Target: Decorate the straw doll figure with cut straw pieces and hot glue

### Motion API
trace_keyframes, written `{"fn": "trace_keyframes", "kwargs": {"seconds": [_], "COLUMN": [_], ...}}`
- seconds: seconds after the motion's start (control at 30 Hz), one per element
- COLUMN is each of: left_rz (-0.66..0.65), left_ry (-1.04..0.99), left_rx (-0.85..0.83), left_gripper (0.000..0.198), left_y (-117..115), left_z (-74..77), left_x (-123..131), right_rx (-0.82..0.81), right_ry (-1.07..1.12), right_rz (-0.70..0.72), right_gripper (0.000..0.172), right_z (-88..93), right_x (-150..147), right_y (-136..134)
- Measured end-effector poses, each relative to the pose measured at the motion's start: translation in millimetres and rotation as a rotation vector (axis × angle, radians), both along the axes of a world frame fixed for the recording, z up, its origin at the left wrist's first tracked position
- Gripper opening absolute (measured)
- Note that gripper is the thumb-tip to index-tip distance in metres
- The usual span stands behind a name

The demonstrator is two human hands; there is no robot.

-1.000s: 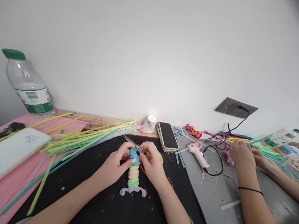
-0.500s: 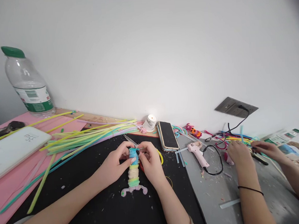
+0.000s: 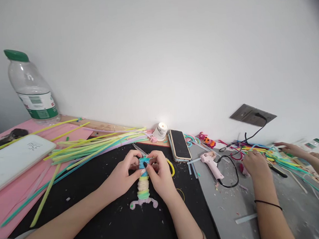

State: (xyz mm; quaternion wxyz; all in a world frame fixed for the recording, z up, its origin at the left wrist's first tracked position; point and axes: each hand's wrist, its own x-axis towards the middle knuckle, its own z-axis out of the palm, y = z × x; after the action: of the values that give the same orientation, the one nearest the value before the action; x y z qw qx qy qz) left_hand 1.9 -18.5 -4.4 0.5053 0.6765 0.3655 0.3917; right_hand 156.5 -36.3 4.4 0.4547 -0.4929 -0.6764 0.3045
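Observation:
Between my two hands is a striped pipe-cleaner figure, wound in blue, yellow, cream and green, with a lilac curled piece at its near end. My left hand pinches its blue top from the left, fingertips closed on it. From the right, my right hand grips the same blue end, thumb pressed on the front. Fingers hide part of the top. Scissors with a yellow handle lie partly hidden behind my right hand, on the black mat.
Loose pipe cleaners spread at the left, near a white power bank and a plastic bottle. A phone, a paper cup and a corded pink glue gun are behind and right. A co-worker's hands work at the right.
My right thumb has shifted slightly left and down over the blue end; both hands keep their hold. The co-worker's farther hand has moved away over the pipe cleaners.

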Motion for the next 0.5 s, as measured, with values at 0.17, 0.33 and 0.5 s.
{"fn": "trace_keyframes", "kwargs": {"seconds": [0.17, 0.33, 0.5], "left_rz": [0.005, 0.022, 0.031], "left_ry": [0.019, 0.043, 0.058], "left_rx": [0.02, 0.032, 0.026], "left_gripper": [0.022, 0.021, 0.021], "left_y": [0.4, 0.0, 0.0], "left_z": [0.3, 2.0, 1.2], "left_x": [-0.1, -0.1, 0.2], "right_rx": [0.017, 0.018, 0.012], "right_ry": [-0.007, 0.002, 0.02], "right_rz": [0.008, 0.013, 0.017], "right_gripper": [0.024, 0.025, 0.025], "right_z": [0.3, -1.2, -2.7], "right_x": [-0.9, -0.7, -1.0], "right_y": [0.0, 1.0, 2.2]}}
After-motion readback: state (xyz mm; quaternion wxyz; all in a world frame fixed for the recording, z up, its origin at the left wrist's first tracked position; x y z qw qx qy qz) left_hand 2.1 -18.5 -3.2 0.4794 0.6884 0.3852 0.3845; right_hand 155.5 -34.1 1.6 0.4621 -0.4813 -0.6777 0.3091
